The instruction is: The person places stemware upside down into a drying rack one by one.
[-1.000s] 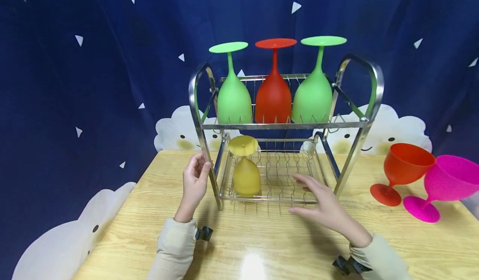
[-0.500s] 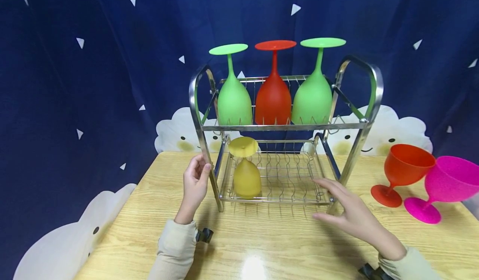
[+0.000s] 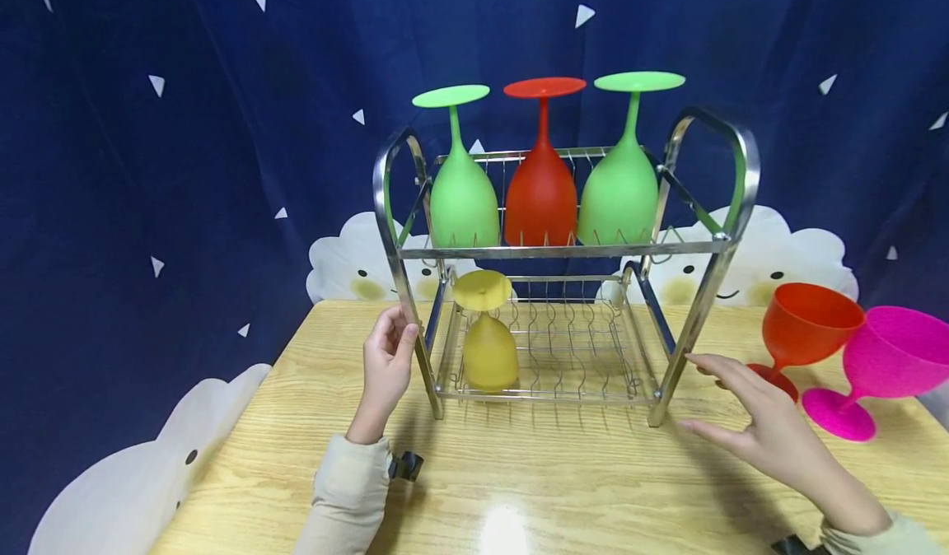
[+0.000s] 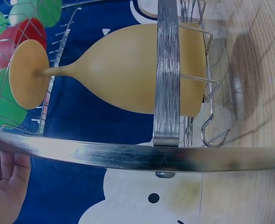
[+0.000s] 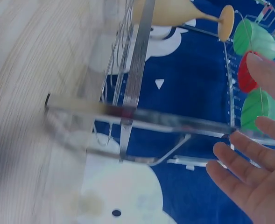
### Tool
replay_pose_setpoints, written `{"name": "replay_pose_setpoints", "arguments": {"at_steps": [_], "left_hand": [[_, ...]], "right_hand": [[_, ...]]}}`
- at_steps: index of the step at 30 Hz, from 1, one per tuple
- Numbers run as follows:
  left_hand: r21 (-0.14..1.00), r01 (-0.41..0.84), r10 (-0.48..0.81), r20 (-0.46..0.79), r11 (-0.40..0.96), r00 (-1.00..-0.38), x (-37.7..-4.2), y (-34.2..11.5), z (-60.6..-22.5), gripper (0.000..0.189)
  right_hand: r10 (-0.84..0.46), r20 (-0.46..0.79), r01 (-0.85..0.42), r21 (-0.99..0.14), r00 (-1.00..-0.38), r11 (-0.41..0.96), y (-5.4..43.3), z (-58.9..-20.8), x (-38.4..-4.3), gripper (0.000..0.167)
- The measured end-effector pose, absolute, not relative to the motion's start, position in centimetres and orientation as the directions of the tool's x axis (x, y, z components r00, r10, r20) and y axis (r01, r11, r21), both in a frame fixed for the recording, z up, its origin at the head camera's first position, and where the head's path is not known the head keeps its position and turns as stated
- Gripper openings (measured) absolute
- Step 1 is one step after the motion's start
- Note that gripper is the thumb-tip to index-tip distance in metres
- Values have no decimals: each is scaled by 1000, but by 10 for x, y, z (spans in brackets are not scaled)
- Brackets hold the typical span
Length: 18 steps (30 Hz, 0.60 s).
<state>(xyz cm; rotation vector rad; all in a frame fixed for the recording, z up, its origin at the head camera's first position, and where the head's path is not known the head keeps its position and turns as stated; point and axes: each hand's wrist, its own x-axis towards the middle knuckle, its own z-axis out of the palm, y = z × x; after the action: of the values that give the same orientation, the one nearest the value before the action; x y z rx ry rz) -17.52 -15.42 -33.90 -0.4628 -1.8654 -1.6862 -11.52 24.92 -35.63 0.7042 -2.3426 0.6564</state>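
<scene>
A two-tier metal dish rack (image 3: 563, 250) stands on the wooden table. My left hand (image 3: 387, 364) is at its left front leg, thumb and curled fingers holding the metal; in the left wrist view the fingertips go behind the post. My right hand (image 3: 771, 431) hangs just right of the right front leg, fingers spread and thumb apart, holding nothing. An upside-down yellow goblet (image 3: 489, 353) sits at the left of the lower tier. Upside down on the upper tier are a green goblet (image 3: 465, 201), a red goblet (image 3: 541, 193) and another green goblet (image 3: 621, 201).
On the right of the table (image 3: 563, 489), an upright orange-red goblet (image 3: 808, 324) stands beside an upright pink goblet (image 3: 897, 357). My right hand partly covers the orange-red goblet's foot. A dark blue curtain (image 3: 185, 168) with clouds hangs behind.
My right hand has moved right, from in front of the lower tier to beyond the right front leg, fingers still spread. The left hand and the goblets stay in place.
</scene>
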Motion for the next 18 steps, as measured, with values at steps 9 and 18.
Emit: {"name": "replay_pose_setpoints", "arguments": {"at_steps": [9, 18], "left_hand": [[774, 617, -123, 632, 143, -765, -176, -154, -340, 12], [770, 624, -114, 638, 138, -762, -177, -155, -340, 12]], "right_hand": [[-224, 671, -535, -299, -707, 790, 276, -356, -109, 83], [-150, 671, -481, -340, -726, 808, 299, -356, -104, 81]]}}
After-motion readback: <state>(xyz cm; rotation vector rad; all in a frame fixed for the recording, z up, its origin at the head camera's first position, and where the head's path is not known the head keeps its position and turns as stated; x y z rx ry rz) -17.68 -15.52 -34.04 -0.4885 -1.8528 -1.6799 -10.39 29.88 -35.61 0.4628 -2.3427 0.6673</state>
